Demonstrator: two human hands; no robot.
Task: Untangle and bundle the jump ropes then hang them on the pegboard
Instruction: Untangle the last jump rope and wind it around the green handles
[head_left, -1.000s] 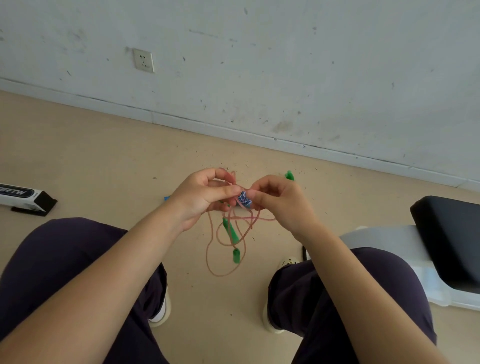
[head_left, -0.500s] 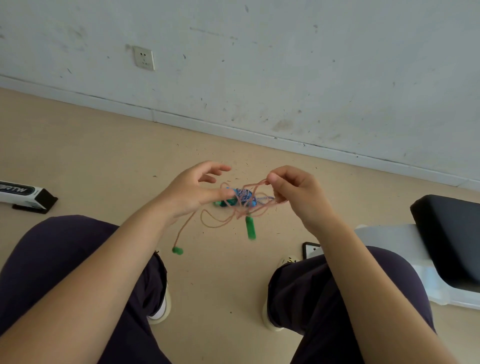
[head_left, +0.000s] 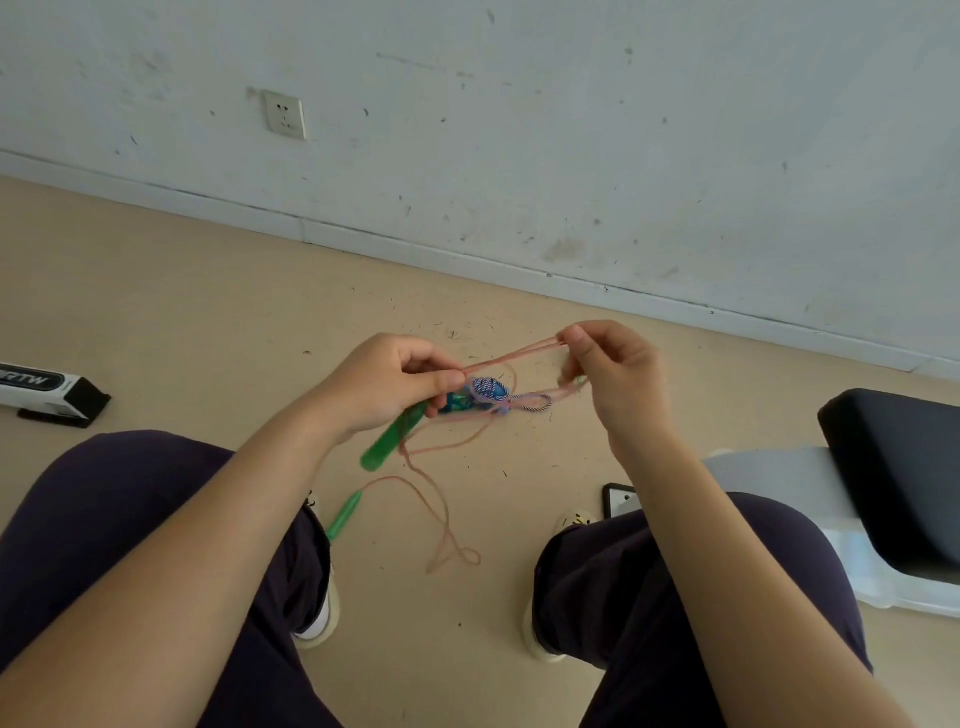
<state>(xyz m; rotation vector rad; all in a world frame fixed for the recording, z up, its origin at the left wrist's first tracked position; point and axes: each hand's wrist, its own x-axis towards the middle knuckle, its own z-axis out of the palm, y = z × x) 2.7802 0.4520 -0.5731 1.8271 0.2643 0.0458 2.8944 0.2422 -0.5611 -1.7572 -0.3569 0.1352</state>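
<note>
pink rope (head_left: 511, 354) stretched taut between left hand (head_left: 387, 384) and right hand (head_left: 610, 366) grips.

The left hand (head_left: 387, 384) pinches a pink rope (head_left: 511, 353) and holds a green handle (head_left: 392, 439) against a small blue-and-white bundle (head_left: 480, 395). The right hand (head_left: 613, 369) pinches the same rope, raised, so 2 strands stretch taut between both hands. Slack rope loops down toward the floor (head_left: 208, 322), where a second green handle (head_left: 344, 514) hangs near the left knee.
</note>
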